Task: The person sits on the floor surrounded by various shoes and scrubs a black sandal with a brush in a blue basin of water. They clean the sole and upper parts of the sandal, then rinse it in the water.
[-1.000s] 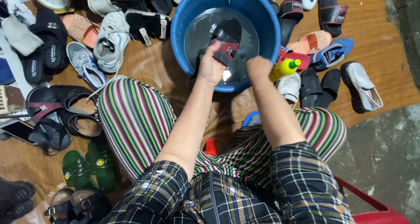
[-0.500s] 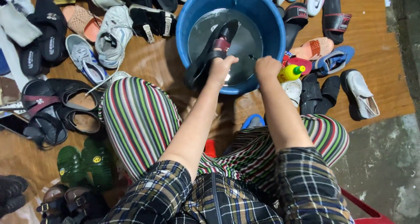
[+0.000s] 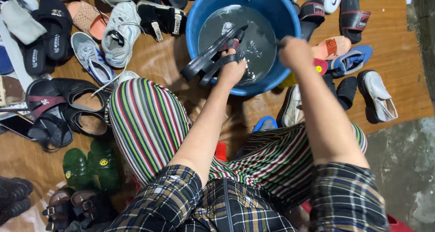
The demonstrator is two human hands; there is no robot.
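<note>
On the wooden floor at far left lie black slides, a pair of dark strapped sandals, green clogs and grey-white sneakers; striped trouser legs fill the middle of the view. Moving right: left hand is closed on a black strapped sandal, gripping near the heel end, with the sandal lying tilted across the near-left rim of the blue basin, toe end over the water, heel end outside. Basin holds grey, slightly foamy water. Sandal looks wet and glossy, so judged slippery; light, rubbery or plastic, sole likely to flex rather than hold stiff, not fragile. Best hold judged to be across the sole at the heel or through the straps, where fingers can hook and not slide. Right hand sits at the basin's right rim, fingers curled shut around something thin and dark, possibly a brush handle; too small to tell. Further right, beside the basin: pink sandal, blue sandal, white shoe, all apart from both hands
</note>
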